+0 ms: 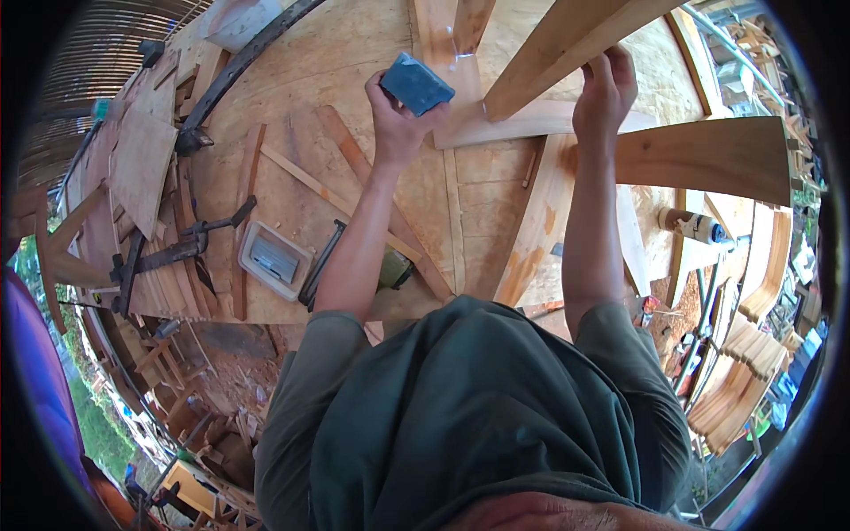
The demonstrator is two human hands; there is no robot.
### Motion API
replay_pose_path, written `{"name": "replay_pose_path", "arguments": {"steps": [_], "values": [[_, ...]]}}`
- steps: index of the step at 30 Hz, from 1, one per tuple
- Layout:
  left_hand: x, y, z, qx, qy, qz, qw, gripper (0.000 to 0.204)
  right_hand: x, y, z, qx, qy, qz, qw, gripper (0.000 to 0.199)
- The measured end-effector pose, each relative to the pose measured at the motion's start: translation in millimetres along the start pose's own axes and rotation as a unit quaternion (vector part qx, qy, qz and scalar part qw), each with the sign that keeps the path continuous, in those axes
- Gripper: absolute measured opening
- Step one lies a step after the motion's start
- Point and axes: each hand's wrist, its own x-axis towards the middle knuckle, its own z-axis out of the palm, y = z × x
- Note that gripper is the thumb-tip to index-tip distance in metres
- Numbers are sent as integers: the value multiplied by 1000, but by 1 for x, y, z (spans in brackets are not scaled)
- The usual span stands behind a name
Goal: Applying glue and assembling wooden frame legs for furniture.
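A: Left hand [396, 119] first. Fingers curled shut around a blue block [417, 83], thumb under one side, fingertips over the far edge. Block rides above the knuckles, tilted, one corner pointing away from the wrist.

B: Handling?

A: Judging by the easy one-hand hold, it is light. Matte, slightly rough face, so likely not slippery; probably firm with a little give, like a sanding block. Take it across the short sides, as the fingers have it now, with the broad face left free.

B: Look of it?

A: Flat rectangular slab, dusty blue, top face paler than the edges, corners a bit worn.

B: Right hand [606, 88]?

A: Fingers bent and pressed against the underside of a long pale wooden beam [567, 42] that runs up and away from them. Whether they wrap it fully or only steady it, I cannot tell; the fingertips are hidden behind the wood. The beam looks stiff and heavy, better braced than lifted.

B: Further out?

A: Below both hands, a plywood bench top [310, 80]. Out past the left wrist, a grey plastic tray [274, 259] and a black bar clamp [181, 250].
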Motion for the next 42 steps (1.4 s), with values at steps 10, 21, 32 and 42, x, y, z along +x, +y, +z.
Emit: {"name": "replay_pose_path", "arguments": {"steps": [10,21,32,42], "values": [[27,-6,-2,21,-51,44,997,97,-160,-42,48,-275,-122,99,949,29],[244,-56,-19,226,-378,27,897,83,-226,-32,58,-317,-182,253,896,34],[255,-54,-17,361,-494,161,774,76,-221,-16,72,-361,-167,279,874,36],[237,-6,-34,352,-379,113,848,86,-212,-21,84,-363,-152,284,874,32]]}}
